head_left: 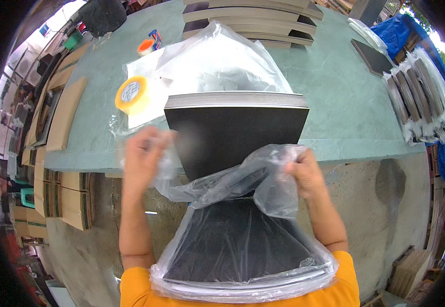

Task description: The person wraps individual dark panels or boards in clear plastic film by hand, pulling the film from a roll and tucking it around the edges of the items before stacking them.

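My left hand, somewhat blurred, is closed on the left side of a clear plastic bag's mouth. My right hand pinches the right side of the same plastic bag, its film bunched between the hands. Inside the bag, black boards reach back to my chest, their light layered edges showing at the bottom. Just beyond the bag's mouth, a black board stack with pale layered edges sits at the table's front edge. Bunched film hides where the two black parts meet, so I cannot tell whether they are one stack.
On the green table lie a yellow tape roll, clear plastic sheets and an orange-and-blue tape dispenser. Stacked boards stand at the back. Plastic-wrapped boards lean at right; cardboard lines the left.
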`<action>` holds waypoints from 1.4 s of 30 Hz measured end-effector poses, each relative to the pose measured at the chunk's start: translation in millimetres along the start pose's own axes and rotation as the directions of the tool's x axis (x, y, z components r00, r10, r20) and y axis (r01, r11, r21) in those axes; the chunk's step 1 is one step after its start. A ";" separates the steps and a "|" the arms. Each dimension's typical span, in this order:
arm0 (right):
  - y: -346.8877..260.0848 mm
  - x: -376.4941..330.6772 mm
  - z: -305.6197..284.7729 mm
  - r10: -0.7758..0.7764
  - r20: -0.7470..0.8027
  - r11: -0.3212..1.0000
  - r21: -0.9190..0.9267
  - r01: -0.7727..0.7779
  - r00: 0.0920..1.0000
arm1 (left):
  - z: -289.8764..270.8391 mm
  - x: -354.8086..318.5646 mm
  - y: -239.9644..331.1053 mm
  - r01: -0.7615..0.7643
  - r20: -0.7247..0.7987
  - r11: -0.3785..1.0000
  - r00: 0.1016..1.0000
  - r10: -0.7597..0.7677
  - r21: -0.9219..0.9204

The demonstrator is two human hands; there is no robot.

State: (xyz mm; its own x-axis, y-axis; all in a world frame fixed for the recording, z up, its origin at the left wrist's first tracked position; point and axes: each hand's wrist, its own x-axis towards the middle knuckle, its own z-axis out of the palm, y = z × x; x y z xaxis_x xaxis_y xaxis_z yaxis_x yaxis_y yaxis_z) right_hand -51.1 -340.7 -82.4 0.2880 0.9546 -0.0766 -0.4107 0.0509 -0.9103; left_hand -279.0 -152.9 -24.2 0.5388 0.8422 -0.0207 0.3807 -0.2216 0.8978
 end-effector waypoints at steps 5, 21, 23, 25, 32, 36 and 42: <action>2.0 18.2 46.2 0.108 0.047 0.946 0.302 -0.117 0.993 | 84.8 -21.7 25.9 -0.432 0.360 0.894 0.820 0.445 -0.121; -53.2 9.7 58.1 -0.434 0.366 0.560 -0.606 0.565 0.823 | 62.4 -33.8 47.2 -0.247 0.403 0.860 0.803 0.439 -0.446; -36.2 18.4 43.2 -0.379 0.331 0.655 -0.564 0.503 0.864 | 58.7 -30.5 40.4 -0.254 0.459 0.856 0.757 0.466 -0.450; -34.1 5.3 37.2 -0.171 -0.015 0.705 -0.701 0.111 0.985 | 53.7 -20.4 31.6 -0.261 0.501 0.867 0.730 0.465 -0.423; -6.2 14.6 33.8 -0.118 0.907 0.953 -0.011 0.303 0.403 | 18.2 -8.3 31.3 0.191 0.770 0.812 0.492 0.407 -0.551; -15.0 -7.1 12.1 0.143 0.862 0.986 -0.080 -0.148 0.487 | 12.6 0.3 15.9 -0.038 0.831 0.875 0.295 0.471 -0.483; -29.7 -2.3 22.5 0.618 0.054 -0.442 -0.802 0.403 0.784 | 21.9 -33.6 41.9 -0.613 0.992 0.789 0.115 0.046 0.034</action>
State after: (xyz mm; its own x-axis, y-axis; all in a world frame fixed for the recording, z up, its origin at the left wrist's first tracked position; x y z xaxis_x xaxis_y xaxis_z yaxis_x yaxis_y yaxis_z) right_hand -59.0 -337.8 -46.0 -0.0745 0.7957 -0.6011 0.9909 0.1269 0.0452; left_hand -264.7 -201.2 4.4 0.8252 -0.4013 -0.3974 -0.0043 -0.7080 0.7062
